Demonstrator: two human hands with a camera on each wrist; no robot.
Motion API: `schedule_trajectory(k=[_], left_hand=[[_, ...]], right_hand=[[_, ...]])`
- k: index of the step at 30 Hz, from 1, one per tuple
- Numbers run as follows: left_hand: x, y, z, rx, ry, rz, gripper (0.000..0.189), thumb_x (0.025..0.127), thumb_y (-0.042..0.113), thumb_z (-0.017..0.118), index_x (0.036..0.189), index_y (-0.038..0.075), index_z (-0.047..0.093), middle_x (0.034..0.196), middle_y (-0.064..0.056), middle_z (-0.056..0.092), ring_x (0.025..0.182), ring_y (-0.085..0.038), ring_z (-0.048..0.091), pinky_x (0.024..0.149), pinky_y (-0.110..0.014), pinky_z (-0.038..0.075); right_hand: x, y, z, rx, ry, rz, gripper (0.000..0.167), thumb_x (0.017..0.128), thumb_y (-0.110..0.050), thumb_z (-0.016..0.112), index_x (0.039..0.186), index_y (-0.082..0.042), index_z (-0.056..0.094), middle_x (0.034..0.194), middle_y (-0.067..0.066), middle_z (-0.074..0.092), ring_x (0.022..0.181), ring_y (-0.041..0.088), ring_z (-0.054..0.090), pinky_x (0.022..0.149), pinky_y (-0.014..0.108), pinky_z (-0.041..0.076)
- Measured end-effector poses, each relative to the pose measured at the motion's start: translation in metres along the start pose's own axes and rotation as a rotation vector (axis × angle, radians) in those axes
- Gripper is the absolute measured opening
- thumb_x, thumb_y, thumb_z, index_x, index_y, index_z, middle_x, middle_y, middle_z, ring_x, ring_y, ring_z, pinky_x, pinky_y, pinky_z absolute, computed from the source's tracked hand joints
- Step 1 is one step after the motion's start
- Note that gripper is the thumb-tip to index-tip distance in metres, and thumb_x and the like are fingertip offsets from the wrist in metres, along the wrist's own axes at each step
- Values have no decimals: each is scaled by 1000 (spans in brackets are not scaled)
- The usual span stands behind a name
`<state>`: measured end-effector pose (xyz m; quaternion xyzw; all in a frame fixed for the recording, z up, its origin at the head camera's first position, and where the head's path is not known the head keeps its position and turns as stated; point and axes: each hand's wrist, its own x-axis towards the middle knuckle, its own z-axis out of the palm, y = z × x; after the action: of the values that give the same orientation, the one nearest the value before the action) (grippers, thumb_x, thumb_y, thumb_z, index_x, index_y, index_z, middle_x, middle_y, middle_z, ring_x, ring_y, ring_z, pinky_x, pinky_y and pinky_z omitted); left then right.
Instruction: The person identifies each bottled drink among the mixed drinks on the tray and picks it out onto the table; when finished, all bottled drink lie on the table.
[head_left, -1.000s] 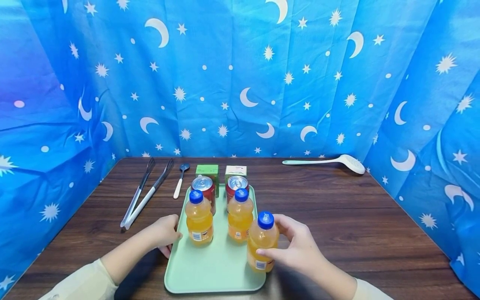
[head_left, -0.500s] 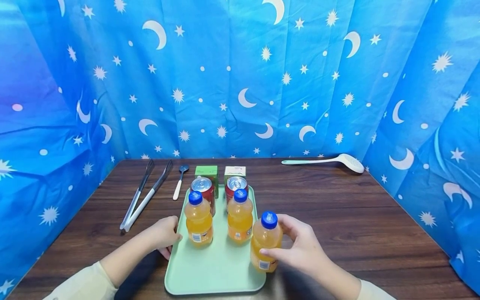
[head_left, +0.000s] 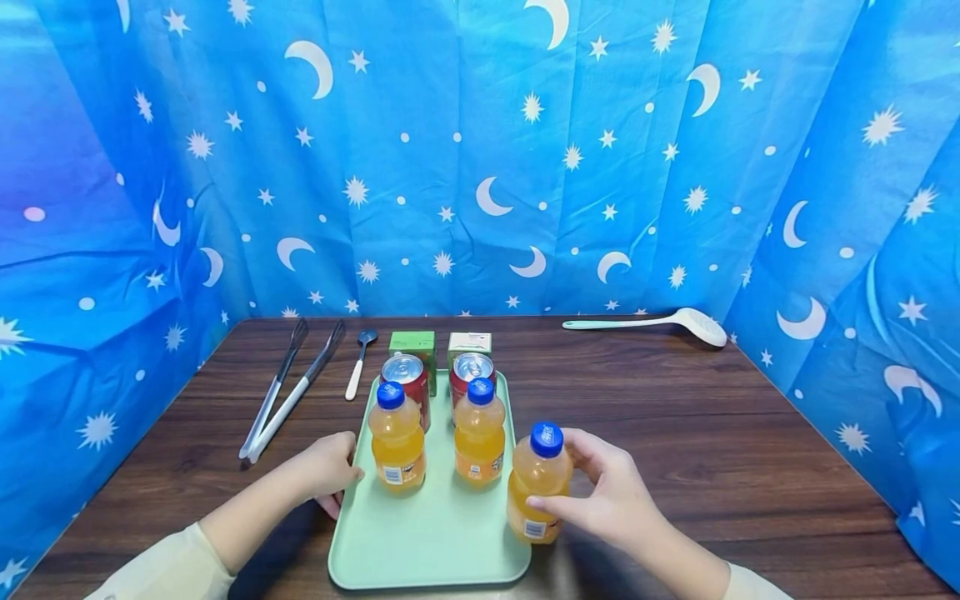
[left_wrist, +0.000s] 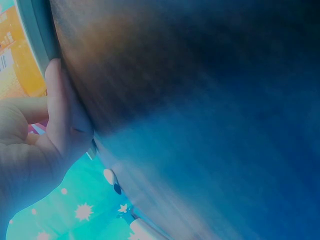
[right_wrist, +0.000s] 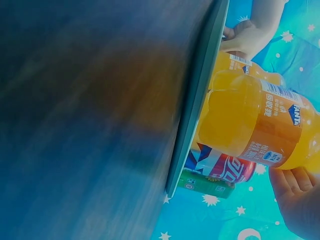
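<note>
At the tray's right edge my right hand grips an orange soda bottle with a blue cap, thumb in front and fingers round the far side. The bottle is upright; whether its base touches the rim is unclear. In the right wrist view this soda bottle shows a Fanta label. My left hand holds the left rim of the pale green tray, thumb on top, other fingers partly hidden. Two more soda bottles stand on the tray, before two red soda cans.
Two green boxes stand behind the cans. Metal tongs and a small white-handled spoon lie left of the tray. A white slotted ladle lies at the back right. A blue star-patterned cloth encloses the table's back and sides.
My right hand has shifted slightly to the right with the gripped soda bottle, away from the bottle beside it. The left hand and the tray stay put.
</note>
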<state>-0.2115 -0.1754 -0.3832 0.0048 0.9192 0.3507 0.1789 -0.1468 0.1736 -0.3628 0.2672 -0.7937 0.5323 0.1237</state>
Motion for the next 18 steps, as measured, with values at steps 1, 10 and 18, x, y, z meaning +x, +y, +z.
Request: schedule_trajectory(k=[1,10,18], left_hand=[[0,0,0,-1,0,-1,10,89,-4,56,93,-2,46,76,-14,53,52,-24,61,43,-34,56],[-1,-1,0,-14,0,3,10,89,-4,55,94,-2,47,76,-14,53,52,-25,61,43,-34,56],[-1,0,0,-20,1,4,10,89,-5,55,94,-2,47,76,-14,53,52,-25,60,43,-34,56]], right_hand=[[0,0,0,-1,1,3,51,69,-18,84,114,-15,60,105,-5,65,95,15,64,84,28,54],[-1,1,-2,0,13,-20,52,68,-15,85,114,-14,60,105,-4,65,94,16,65,83,28,55],[-1,0,-4,0,11,6,53,67,-15,85,114,-13,60,105,-4,65,94,16,65,83,28,54]])
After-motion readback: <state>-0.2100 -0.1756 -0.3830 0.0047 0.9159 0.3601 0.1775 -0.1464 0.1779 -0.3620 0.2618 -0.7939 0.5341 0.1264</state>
